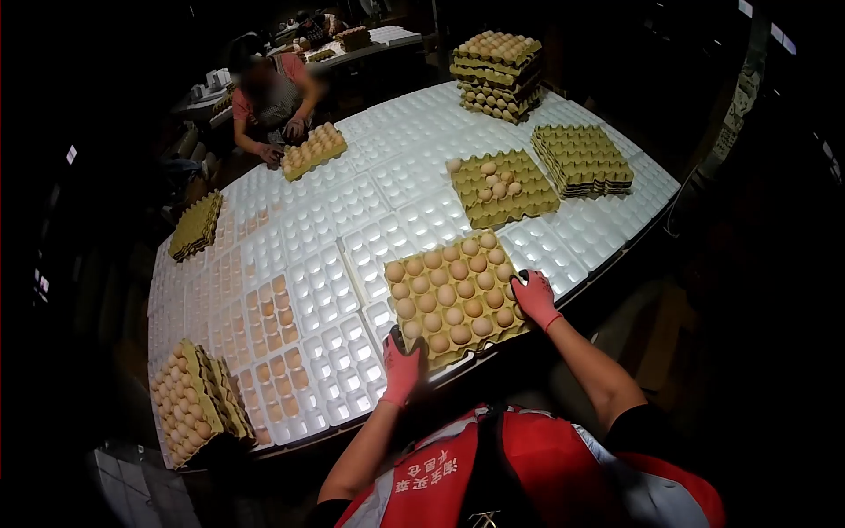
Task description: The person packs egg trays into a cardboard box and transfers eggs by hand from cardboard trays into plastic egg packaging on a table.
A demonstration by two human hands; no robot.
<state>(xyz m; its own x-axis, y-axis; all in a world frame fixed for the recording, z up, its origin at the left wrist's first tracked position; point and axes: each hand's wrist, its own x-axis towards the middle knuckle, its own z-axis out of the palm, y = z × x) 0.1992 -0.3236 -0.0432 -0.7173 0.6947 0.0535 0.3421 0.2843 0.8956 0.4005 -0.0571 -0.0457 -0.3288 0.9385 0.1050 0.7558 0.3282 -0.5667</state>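
A yellowish pulp egg tray filled with brown eggs lies at the table's near edge. My left hand, in a pink glove with dark fingertips, grips its near left corner. On the right side, my right hand, gloved alike, is closed on the tray's edge. Fingers under the rim are hidden on both hands. Just beyond stands another egg tray with several loose eggs clustered in its middle and one at a corner.
White plastic egg trays cover the table, some holding eggs at left. Pulp tray stacks stand at right and far left. Egg-filled stacks stand at the back and front left. Across the table, a person handles an egg tray.
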